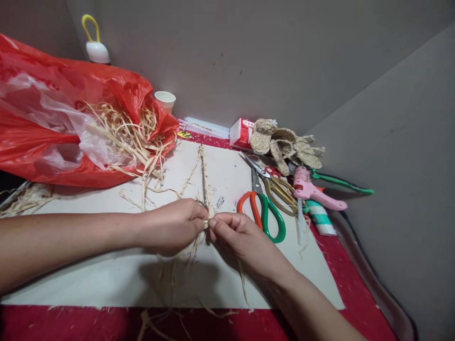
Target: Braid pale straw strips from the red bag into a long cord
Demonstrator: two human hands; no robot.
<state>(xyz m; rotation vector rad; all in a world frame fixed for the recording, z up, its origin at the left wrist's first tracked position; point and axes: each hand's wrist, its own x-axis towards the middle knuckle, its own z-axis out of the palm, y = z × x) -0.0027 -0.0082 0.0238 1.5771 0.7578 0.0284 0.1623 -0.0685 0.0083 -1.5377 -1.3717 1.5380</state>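
Observation:
A thin raffia braid [205,175] runs up the white board, narrowing to a point at the far end, with a second strand slanting down to its left. My left hand [177,222] is closed, its thumb and finger pinching the near end of the braid. Pressed close beside it, my right hand [238,234] also pinches this end between thumb and forefinger. Loose raffia strips [194,248] hang below the fingers. The exact spot where the fingertips meet is partly hidden. Orange-and-green-handled scissors [273,222] lie just right of my right hand.
A red plastic bag [106,175] spills raffia strips [145,154] at the left. Along the back stand a paper cup [165,98], a red-and-white box [241,133] and coiled woven pieces [282,142]. Gold-handled scissors [279,194], green-handled pliers [343,182] and a pink glue gun [313,189] lie right.

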